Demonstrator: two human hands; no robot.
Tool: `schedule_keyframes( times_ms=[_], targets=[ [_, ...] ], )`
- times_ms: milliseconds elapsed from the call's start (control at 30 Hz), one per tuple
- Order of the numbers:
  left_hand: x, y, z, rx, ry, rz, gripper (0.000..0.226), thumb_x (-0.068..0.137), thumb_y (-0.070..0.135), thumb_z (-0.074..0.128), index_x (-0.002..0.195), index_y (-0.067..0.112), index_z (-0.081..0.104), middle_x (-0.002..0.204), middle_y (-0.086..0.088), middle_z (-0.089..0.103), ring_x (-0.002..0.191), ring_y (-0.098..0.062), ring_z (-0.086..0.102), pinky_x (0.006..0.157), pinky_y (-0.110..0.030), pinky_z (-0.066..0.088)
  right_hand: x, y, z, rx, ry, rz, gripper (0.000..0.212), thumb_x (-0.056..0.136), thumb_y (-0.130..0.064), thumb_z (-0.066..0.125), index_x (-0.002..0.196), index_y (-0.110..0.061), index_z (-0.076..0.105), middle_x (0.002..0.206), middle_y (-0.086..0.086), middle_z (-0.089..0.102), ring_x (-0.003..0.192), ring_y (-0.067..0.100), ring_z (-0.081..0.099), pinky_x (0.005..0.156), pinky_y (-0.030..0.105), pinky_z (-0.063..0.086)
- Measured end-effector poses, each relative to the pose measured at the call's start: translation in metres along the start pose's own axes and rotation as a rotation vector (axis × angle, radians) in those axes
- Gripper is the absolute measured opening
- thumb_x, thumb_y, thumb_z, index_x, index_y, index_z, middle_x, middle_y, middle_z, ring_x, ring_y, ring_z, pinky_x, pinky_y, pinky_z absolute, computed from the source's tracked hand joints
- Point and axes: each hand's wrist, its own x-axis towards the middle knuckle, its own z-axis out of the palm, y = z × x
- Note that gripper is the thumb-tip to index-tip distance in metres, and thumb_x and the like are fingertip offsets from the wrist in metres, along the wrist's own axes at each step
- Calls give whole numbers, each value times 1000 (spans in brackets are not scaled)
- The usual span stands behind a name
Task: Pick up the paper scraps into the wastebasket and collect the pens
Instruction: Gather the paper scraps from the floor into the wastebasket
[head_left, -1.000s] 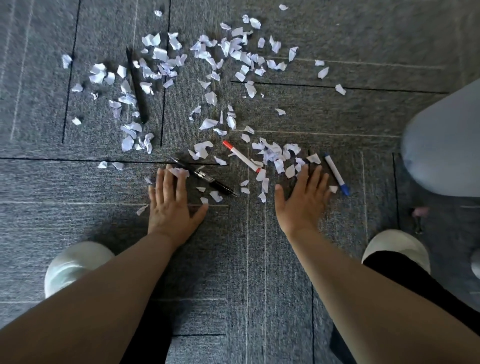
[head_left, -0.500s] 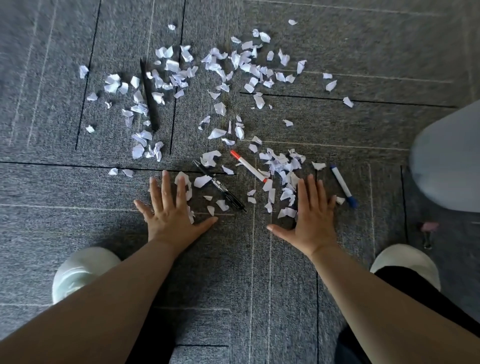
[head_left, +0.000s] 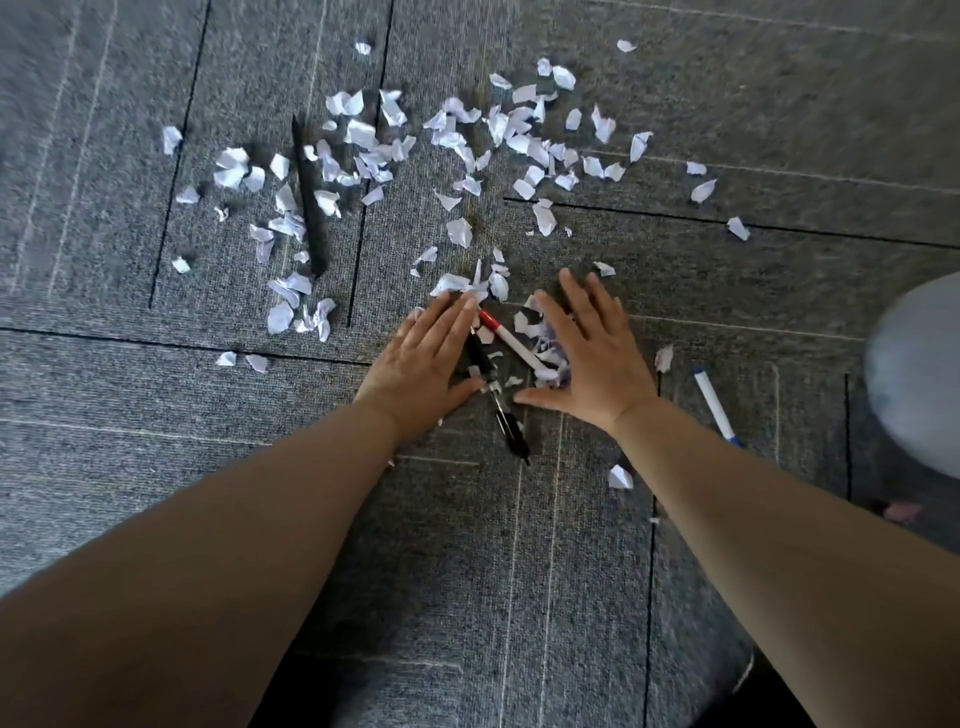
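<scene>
Leftmost, a long black pen (head_left: 309, 197) is lying among scattered paper scraps (head_left: 361, 132) on grey carpet (head_left: 156, 467). Nearer, the left hand (head_left: 423, 358), fingers straight and flat, is pressing down on scraps just beside a black click pen (head_left: 493, 384) and a red-capped marker (head_left: 511, 343). The right hand (head_left: 592, 353) is lying spread flat opposite. A blue-capped marker (head_left: 714, 405) is lying further right.

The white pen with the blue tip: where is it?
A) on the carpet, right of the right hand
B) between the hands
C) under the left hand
A: the white pen with the blue tip lies on the grey carpet, right of the right hand.
</scene>
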Motion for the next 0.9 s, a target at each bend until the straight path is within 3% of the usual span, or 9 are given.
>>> schedule_keyframes(
  times_ms=[67,167,267,367,500,567,667,800,900],
  targets=[
    [8,2,-6,-25,12,-61,76,93,53,26,131,22,-32,141,6,-32,134,-12,-27,108,-33,-15,11,3,-8,14,-1,-23,108,59,-83,38,145,-35,-6,155,1,-17,141,26,-18,115,45,-6],
    [13,-2,-8,24,36,-146,76,92,56,25,131,22,-31,140,4,-36,131,-16,-32,109,-39,-16,21,6,-20,-27,-45,-104,106,54,-85,25,145,-37,0,156,2,-11,142,28,-11,117,48,2],
    [22,-7,-12,158,44,-72,79,89,60,23,133,25,-31,143,3,-36,133,-23,-32,109,-49,-16,21,6,-21,-32,-36,-167,101,58,-83,24,144,-30,23,156,9,12,141,34,11,114,50,16],
    [33,-10,-22,231,-33,67,80,90,58,29,142,23,-20,155,3,-18,141,-25,-20,112,-47,-9,14,7,-14,-13,120,-189,80,68,-70,47,127,-16,50,136,16,47,121,41,44,100,52,40],
    [23,-5,-22,156,57,0,64,94,49,34,146,16,19,148,-4,24,136,-26,20,113,-44,20,-2,7,-1,-18,337,-180,46,77,-47,60,105,-10,60,108,17,60,92,35,57,80,43,52],
    [13,3,-12,76,153,-84,54,93,44,37,138,14,38,135,-9,39,122,-29,35,106,-44,30,-7,5,5,0,368,-180,37,73,-33,71,98,-8,60,101,18,60,86,35,58,73,41,53],
    [11,7,-5,3,218,-190,41,92,40,43,118,10,54,121,-11,48,112,-29,42,97,-41,34,-10,-1,8,49,345,-174,40,61,-14,82,92,-5,59,89,18,59,78,35,59,58,34,53],
    [15,3,-7,21,205,-106,33,96,38,39,102,9,54,103,-5,56,85,-20,52,72,-32,42,-8,2,4,125,287,-148,44,53,-5,87,87,-1,60,78,16,63,61,31,60,41,27,42],
    [16,1,-21,27,92,-139,30,99,38,33,103,13,50,94,0,52,72,-15,49,61,-29,41,-8,7,-9,168,248,-135,38,60,-16,87,79,-2,57,58,6,53,42,19,40,39,18,20]
  ],
)
